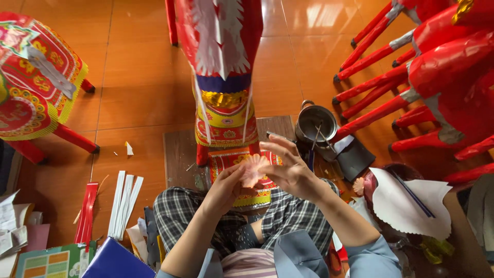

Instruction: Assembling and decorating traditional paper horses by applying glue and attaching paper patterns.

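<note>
As a seated person in checked trousers looks down over their lap, the left hand (225, 186) and the right hand (288, 169) meet on a small pink paper flower (253, 170), the left pinching its lower edge and the right touching it with fingers fanned wide. The flower sits just in front of a tall red paper horse (224, 67) standing on a wooden board (180, 152). White paper strips (123, 203) lie on the tiled floor to the left, a metal pot (315, 123) to the right.
</note>
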